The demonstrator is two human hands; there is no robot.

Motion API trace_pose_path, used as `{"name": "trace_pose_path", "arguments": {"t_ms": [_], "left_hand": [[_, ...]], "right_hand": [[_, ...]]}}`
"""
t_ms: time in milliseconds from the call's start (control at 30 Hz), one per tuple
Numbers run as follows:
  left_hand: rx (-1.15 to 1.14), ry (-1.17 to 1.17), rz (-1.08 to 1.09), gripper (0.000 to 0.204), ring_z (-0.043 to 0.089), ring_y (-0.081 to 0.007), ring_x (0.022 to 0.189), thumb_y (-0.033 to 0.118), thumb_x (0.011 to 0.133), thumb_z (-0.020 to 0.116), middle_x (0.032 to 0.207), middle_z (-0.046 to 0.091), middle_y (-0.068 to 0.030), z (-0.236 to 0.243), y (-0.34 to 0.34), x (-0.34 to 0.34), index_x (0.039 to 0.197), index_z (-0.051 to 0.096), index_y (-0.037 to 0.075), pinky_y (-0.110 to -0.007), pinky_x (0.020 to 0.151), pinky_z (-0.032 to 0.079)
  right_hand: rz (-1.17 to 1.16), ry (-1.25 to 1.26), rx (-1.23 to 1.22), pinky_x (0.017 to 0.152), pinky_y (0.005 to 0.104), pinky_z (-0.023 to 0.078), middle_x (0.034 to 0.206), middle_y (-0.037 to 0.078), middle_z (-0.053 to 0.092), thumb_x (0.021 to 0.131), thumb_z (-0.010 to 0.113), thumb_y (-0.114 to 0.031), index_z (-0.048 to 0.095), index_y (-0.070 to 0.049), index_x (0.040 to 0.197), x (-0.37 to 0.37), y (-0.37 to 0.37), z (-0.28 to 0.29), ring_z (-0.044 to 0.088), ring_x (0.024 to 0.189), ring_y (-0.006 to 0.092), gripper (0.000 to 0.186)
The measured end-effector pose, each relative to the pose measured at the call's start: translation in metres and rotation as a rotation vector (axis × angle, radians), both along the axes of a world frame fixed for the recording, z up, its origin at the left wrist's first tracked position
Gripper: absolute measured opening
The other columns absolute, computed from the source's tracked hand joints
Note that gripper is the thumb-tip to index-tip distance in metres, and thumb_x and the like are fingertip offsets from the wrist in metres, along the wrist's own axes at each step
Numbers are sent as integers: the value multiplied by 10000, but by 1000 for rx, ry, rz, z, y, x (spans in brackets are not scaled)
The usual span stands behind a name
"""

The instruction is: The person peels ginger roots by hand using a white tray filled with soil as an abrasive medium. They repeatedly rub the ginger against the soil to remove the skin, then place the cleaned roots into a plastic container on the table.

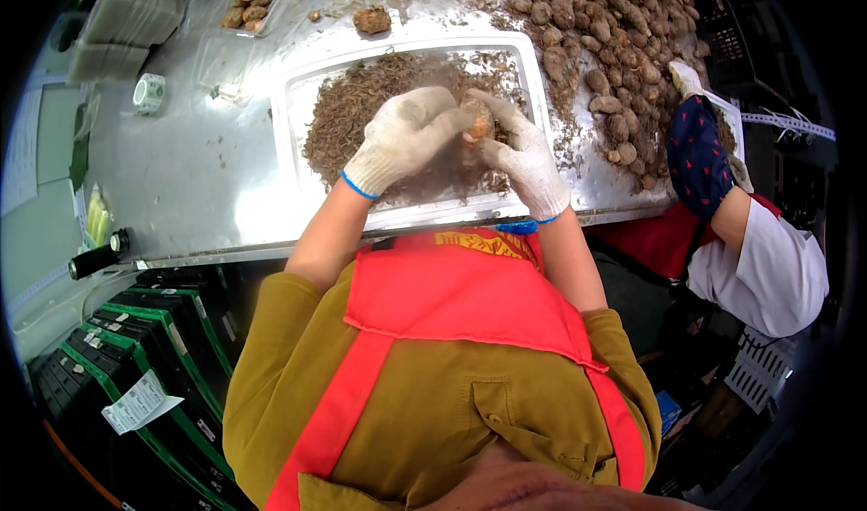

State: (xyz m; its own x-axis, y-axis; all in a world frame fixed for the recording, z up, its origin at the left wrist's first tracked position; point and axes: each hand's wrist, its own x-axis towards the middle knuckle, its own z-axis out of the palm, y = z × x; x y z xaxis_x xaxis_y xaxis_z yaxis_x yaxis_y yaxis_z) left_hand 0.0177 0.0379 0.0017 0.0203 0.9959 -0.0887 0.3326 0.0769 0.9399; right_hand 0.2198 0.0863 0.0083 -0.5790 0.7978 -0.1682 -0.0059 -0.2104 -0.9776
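Note:
In the head view my right hand (528, 160), in a white knit glove, holds a small brown taro (479, 121) between thumb and fingers. The taro's skin looks partly scraped, with an orange-brown tint. From the left, my left hand (400, 139), gloved the same way with a blue cuff edge, reaches against it. Its fingers are bent together, and their tips are partly hidden at the taro. Both hands are above a white shallow tray (287, 140) strewn with brown fibrous peelings (348, 104).
Loose taros (623, 23) are heaped at the far right of the metal table (199, 168). Clear plastic trays (126, 23), a tape roll (149, 93) and a filled punnet (248, 7) lie left. A co-worker's gloved, sleeved arm (703, 159) reaches in. Black crates (153, 357) stand lower left.

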Motion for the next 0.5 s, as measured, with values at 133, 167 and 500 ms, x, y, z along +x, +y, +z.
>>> {"name": "trace_pose_path", "arguments": {"t_ms": [133, 167, 500], "left_hand": [[-4, -117, 50, 193, 596, -138, 858, 168, 984, 599, 888, 647, -46, -12, 0, 1, 975, 687, -4, -289, 797, 491], [-12, -77, 81, 189, 601, -138, 871, 161, 982, 602, 902, 658, -46, -11, 2, 1, 986, 687, -8, -290, 805, 495], [137, -94, 292, 154, 655, -188, 925, 150, 929, 664, 984, 697, -100, -27, 2, -14, 972, 725, 15, -317, 852, 525]], "right_hand": [[6, 158, -360, 756, 326, 608, 1078, 106, 689, 890, 742, -141, 495, 11, 1444, 4, 0, -8, 694, 825, 179, 625], [30, 277, -433, 740, 336, 613, 1062, 118, 692, 894, 740, -168, 487, 8, 1449, 8, 1, -9, 698, 809, 190, 634], [46, 445, -445, 726, 320, 606, 1069, 151, 703, 917, 686, -256, 402, 4, 1512, 15, 9, -13, 712, 823, 207, 708]]}}
